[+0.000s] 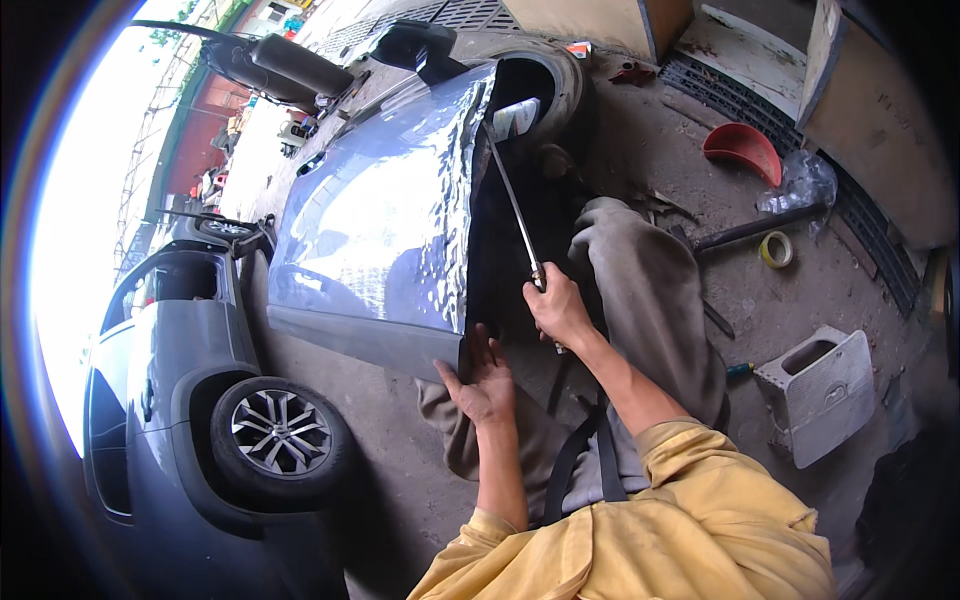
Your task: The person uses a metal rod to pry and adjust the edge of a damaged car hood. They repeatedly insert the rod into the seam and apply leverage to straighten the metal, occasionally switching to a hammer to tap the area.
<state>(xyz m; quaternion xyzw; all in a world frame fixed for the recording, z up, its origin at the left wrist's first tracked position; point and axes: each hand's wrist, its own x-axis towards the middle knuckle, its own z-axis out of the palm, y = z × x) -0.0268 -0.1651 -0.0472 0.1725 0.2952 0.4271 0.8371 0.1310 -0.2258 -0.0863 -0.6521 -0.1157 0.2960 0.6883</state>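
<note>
A glossy blue-grey car door panel (370, 230) stands in front of me, with a black side mirror (420, 50) at its far end. Rippled reflections run along its right edge. My right hand (560, 308) is wrapped round a long, thin metal rod (515, 205). The rod's far end reaches the panel's right edge, where its tip is hard to make out. At the panel's near lower corner is my left hand (484, 385), palm up and fingers spread, its thumb close to the edge; whether it touches cannot be told.
A grey car (180, 370) stands at the left. Behind the panel lies a tire (570, 95). To the right are a red curved tray (745, 150), a clear plastic bag (803, 182), a tape roll (776, 250), a dark bar (750, 228) and a white step stool (825, 390).
</note>
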